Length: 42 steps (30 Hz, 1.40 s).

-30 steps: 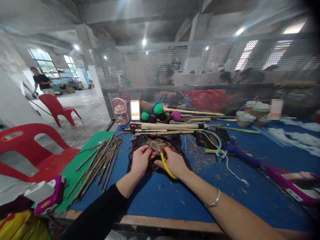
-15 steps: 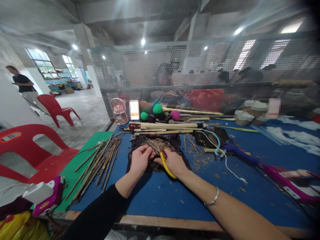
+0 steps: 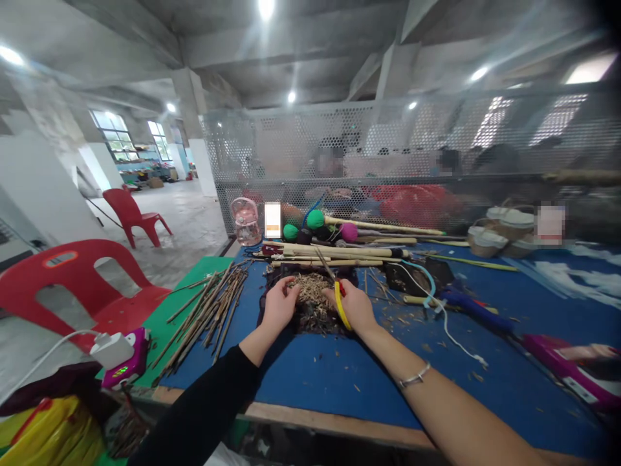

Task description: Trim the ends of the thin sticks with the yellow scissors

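My left hand (image 3: 280, 303) rests at the left edge of a heap of short cut twig pieces (image 3: 312, 290). Its thumb and fingers look slightly apart, with nothing visible between them. In my right hand (image 3: 358, 305) is a pair of scissors (image 3: 341, 307) with yellow and red handles, the blades pointing up and away over the heap. My right fingertips reach the heap's right side. Under the pieces lies a dark cloth or bag (image 3: 315, 323) on the blue table surface (image 3: 315, 382). A bundle of long thin brown twigs (image 3: 206, 317) lies to the left.
Pale sticks (image 3: 334, 249), green yarn balls (image 3: 315, 219) and a pink bottle (image 3: 246, 223) line the back before a perforated metal screen (image 3: 388, 149). A white cord (image 3: 451, 333) and purple power strip (image 3: 570, 369) lie right. Red chairs (image 3: 107, 285) stand left.
My hands have moved apart over the heap, and the scissors have swung to point more away from me. The view has shifted left and slightly up.
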Tool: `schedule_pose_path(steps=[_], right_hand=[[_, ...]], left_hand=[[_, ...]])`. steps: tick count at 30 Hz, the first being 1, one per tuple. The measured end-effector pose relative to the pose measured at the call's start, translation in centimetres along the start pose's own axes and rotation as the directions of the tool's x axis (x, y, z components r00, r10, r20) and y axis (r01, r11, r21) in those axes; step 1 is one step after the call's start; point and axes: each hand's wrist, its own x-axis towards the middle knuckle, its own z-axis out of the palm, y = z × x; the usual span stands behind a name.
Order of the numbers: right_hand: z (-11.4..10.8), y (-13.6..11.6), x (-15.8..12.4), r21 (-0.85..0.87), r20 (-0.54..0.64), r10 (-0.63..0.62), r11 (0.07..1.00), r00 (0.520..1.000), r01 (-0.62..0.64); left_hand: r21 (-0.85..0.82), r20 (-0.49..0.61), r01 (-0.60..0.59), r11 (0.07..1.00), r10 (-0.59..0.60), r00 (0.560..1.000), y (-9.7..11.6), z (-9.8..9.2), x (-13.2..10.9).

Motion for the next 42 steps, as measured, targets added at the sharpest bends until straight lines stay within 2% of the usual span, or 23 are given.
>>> schedule_pose_path(steps=[3, 5, 7, 8, 11, 12, 14, 17, 21, 25, 28, 31, 36, 39, 42], right_hand=[[0.1, 0.4, 0.1, 0.068, -0.064, 0.022, 0.998, 0.998, -0.017], [0.4, 0.5, 0.0, 0.127, -0.083, 0.015, 0.992, 0.996, -0.005], [0.9, 0.7, -0.1, 0.200, -0.095, 0.001, 0.980, 0.995, 0.018], [1.2, 0.8, -0.2, 0.237, -0.103, -0.007, 0.971, 0.995, 0.032], [1.9, 1.0, -0.2, 0.306, -0.127, -0.031, 0.949, 0.991, 0.069], [2.0, 1.1, -0.1, 0.319, -0.134, -0.039, 0.944, 0.990, 0.080], [2.1, 1.2, -0.1, 0.333, -0.144, -0.053, 0.938, 0.988, 0.099], [2.0, 1.1, -0.2, 0.330, -0.149, -0.063, 0.937, 0.987, 0.110], [1.7, 0.8, -0.3, 0.329, -0.121, -0.083, 0.937, 0.989, 0.119], [1.7, 0.7, -0.3, 0.315, -0.117, -0.099, 0.940, 0.988, 0.132], [1.8, 1.0, -0.3, 0.307, -0.124, -0.098, 0.942, 0.987, 0.132], [2.0, 1.2, -0.2, 0.310, -0.111, -0.092, 0.943, 0.990, 0.123], [2.1, 1.2, -0.2, 0.328, -0.096, -0.101, 0.936, 0.990, 0.128], [1.9, 0.9, -0.3, 0.344, -0.087, -0.109, 0.929, 0.990, 0.133], [1.7, 0.8, -0.3, 0.356, -0.078, -0.109, 0.925, 0.991, 0.130]], left_hand=[[0.170, 0.076, -0.065, 0.983, 0.053, 0.996, 0.6, -1.6, -0.1], [0.328, 0.124, -0.119, 0.937, 0.082, 0.989, 0.7, -3.8, 0.2], [0.523, 0.114, -0.139, 0.841, 0.092, 0.989, 0.3, -6.9, 0.6], [0.632, 0.102, -0.115, 0.766, 0.065, 0.993, -0.1, -8.6, 0.8], [0.858, -0.032, 0.070, 0.509, -0.083, 0.996, -1.4, -13.2, 0.8], [0.885, -0.064, 0.113, 0.451, -0.122, 0.990, -1.8, -14.4, 0.7], [0.901, -0.068, 0.131, 0.415, -0.164, 0.984, -2.4, -15.9, 0.2], [0.885, 0.037, 0.025, 0.464, -0.125, 0.991, -2.6, -16.1, -0.6], [0.819, 0.129, -0.088, 0.567, -0.033, 0.991, -2.2, -13.9, -1.4], [0.650, 0.144, -0.056, 0.758, -0.050, 0.988, -2.1, -11.8, -1.6], [0.580, 0.091, -0.005, 0.815, -0.059, 0.994, -2.1, -11.8, -1.1], [0.637, 0.014, 0.060, 0.768, -0.089, 0.996, -2.0, -13.5, -0.3], [0.839, -0.048, 0.107, 0.534, -0.124, 0.991, -2.1, -16.5, 0.6], [0.894, -0.056, 0.108, 0.435, -0.131, 0.990, -1.7, -16.4, 0.1], [0.917, -0.025, 0.053, 0.396, -0.074, 0.997, -1.1, -15.4, -1.1]])
